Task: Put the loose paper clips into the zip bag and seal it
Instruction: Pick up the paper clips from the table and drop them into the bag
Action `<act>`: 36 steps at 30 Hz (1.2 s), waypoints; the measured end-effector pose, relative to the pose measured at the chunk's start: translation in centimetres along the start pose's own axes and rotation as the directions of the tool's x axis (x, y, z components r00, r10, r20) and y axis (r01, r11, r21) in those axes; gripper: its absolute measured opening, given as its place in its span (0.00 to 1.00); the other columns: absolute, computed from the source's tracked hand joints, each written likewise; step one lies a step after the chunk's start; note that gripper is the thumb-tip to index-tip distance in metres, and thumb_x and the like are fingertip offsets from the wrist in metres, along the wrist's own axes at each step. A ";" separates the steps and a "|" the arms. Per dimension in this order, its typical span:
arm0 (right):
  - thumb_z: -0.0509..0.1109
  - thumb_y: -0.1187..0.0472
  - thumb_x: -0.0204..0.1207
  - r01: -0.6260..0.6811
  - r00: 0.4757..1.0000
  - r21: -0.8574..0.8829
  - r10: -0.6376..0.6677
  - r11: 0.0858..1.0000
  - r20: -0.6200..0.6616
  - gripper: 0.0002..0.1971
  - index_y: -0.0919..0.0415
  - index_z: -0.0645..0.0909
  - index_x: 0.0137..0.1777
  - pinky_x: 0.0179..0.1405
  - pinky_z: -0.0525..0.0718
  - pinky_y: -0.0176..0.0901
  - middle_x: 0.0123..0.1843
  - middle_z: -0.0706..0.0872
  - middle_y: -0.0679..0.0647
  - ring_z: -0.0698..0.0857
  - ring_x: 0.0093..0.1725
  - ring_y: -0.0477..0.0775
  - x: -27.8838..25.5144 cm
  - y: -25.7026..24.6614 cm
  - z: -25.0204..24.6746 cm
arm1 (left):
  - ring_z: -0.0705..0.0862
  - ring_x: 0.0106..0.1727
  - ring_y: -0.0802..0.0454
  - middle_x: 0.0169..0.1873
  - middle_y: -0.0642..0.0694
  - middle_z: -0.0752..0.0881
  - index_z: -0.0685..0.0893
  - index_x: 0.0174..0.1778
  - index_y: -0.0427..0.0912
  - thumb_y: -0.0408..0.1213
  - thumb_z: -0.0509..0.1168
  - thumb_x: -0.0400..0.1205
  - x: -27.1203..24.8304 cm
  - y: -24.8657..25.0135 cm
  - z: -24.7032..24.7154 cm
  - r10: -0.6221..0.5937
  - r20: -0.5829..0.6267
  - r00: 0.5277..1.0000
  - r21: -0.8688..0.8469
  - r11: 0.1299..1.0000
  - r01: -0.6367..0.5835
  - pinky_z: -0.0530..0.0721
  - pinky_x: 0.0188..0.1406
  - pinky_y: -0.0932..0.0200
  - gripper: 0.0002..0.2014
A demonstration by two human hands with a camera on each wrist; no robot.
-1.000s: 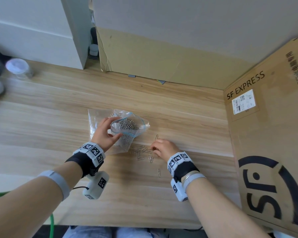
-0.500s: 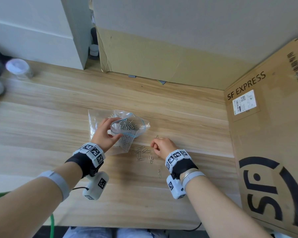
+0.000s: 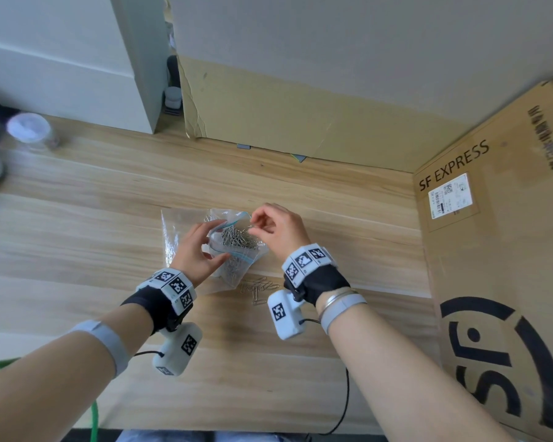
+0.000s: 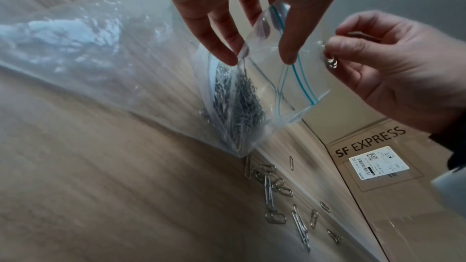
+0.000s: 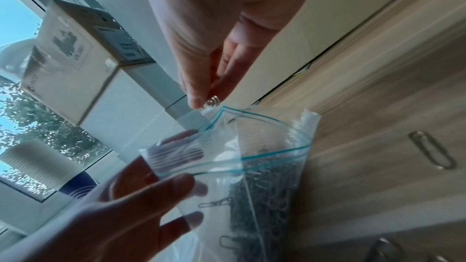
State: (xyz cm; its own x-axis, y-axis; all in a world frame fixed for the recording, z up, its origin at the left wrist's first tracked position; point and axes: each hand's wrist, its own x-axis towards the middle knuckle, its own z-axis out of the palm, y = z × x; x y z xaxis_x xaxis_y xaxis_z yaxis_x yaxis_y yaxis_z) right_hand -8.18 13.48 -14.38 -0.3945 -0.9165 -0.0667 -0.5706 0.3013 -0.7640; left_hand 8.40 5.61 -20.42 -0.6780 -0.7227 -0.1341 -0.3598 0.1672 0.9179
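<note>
Left hand (image 3: 194,250) and right hand (image 3: 278,229): each wrist carries a black cuff (image 3: 154,306) ringed with white fiducial-tag blocks (image 3: 173,283), a suspended white camera pod (image 3: 178,349) with black cable (image 3: 342,409), and a grey forearm band (image 3: 104,342); metal bangles (image 3: 336,296) on the right.

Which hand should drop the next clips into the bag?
Right. The right hand already pinches paper clips at the zip bag's open mouth; the left hand grips the bag, holding it open.

A: Where's the left hand (image 3: 194,250)?
B: Centre frame, thumb and fingers pinching.
A: And the right hand (image 3: 276,228)?
B: Just right of it, raised, fingertips pinched together, wrist bent downward.
</note>
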 end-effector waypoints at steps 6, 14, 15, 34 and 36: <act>0.72 0.65 0.71 -0.175 0.982 -0.039 0.171 0.984 -0.080 0.06 0.61 0.84 0.48 0.45 0.82 0.28 0.47 0.89 0.54 0.85 0.42 0.45 -0.5 2.6 -1.2 | 0.74 0.48 0.58 0.56 0.51 0.72 0.71 0.63 0.57 0.28 0.72 0.70 0.0 0.0 -0.2 -0.010 0.004 1.000 -0.015 1.000 0.010 0.80 0.37 0.78 0.30; 0.67 0.68 0.75 -0.273 0.922 -0.354 0.348 0.894 0.168 0.14 0.57 0.84 0.58 0.66 0.77 0.40 0.62 0.83 0.54 0.82 0.57 0.51 -5.0 8.8 -1.7 | 0.74 0.45 0.63 0.54 0.55 0.73 0.73 0.64 0.53 0.28 0.72 0.70 -0.3 -0.2 0.0 0.008 -0.002 1.000 -0.005 1.000 -0.008 0.80 0.36 0.78 0.29; 0.67 0.68 0.75 -0.262 0.924 -0.352 0.338 0.899 0.177 0.13 0.57 0.85 0.57 0.67 0.77 0.42 0.60 0.84 0.54 0.82 0.57 0.52 -5.2 8.8 -1.5 | 0.74 0.45 0.63 0.52 0.58 0.73 0.72 0.63 0.55 0.28 0.72 0.70 -0.2 -0.2 0.0 0.013 0.003 1.000 -0.004 1.000 -0.013 0.80 0.36 0.78 0.29; 0.57 0.47 0.81 -0.702 0.701 0.003 0.690 0.712 0.182 0.24 0.60 0.84 0.32 0.31 0.81 0.37 0.30 0.87 0.55 0.84 0.26 0.49 -9.0 11.7 -3.4 | 0.75 0.45 0.60 0.53 0.56 0.74 0.73 0.60 0.60 0.30 0.72 0.71 -0.1 -0.8 -0.1 0.036 0.017 0.999 0.002 0.999 -0.036 0.79 0.34 0.78 0.27; 0.57 0.47 0.81 -0.691 0.716 0.046 0.674 0.722 0.181 0.23 0.60 0.84 0.34 0.33 0.82 0.38 0.31 0.88 0.54 0.84 0.29 0.50 -8.2 11.1 -3.0 | 0.76 0.46 0.60 0.52 0.65 0.72 0.71 0.56 0.67 0.30 0.72 0.71 -0.1 -0.7 -0.1 0.043 0.022 0.999 0.000 0.999 -0.043 0.79 0.34 0.79 0.29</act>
State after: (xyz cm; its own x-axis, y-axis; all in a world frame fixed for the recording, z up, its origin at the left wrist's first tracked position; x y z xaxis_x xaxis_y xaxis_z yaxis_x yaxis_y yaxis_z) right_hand -13.45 25.16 -20.41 -0.5365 -0.5010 -0.6791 -0.1063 0.8385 -0.5345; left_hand 8.81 5.50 -20.97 -0.7066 -0.7002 -0.1026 -0.3301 0.1979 0.9230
